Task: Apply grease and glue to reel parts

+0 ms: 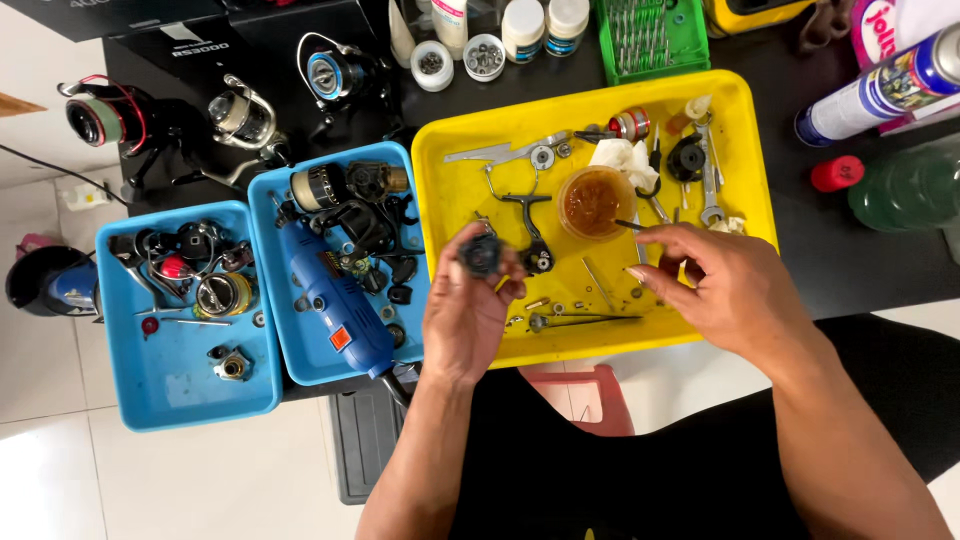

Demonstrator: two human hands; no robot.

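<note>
My left hand (468,305) holds a small dark round reel part (481,255) up over the front left of the yellow tray (745,110). My right hand (715,285) pinches a thin dark stick or brush (630,225) whose tip points toward a small round tub of amber grease (593,202) in the tray's middle. In the tray lie a dark reel handle arm (530,230), a white crumpled tissue (625,158), spanners (708,185), a metal pin (585,320) and small screws.
Two blue trays (160,385) (310,360) at left hold reel parts and a blue rotary tool (330,300). Fishing reels (110,115) stand behind them. Small jars (485,55), a green bit case (645,35), a spray can (880,85) and a green bottle (910,185) line the back and right.
</note>
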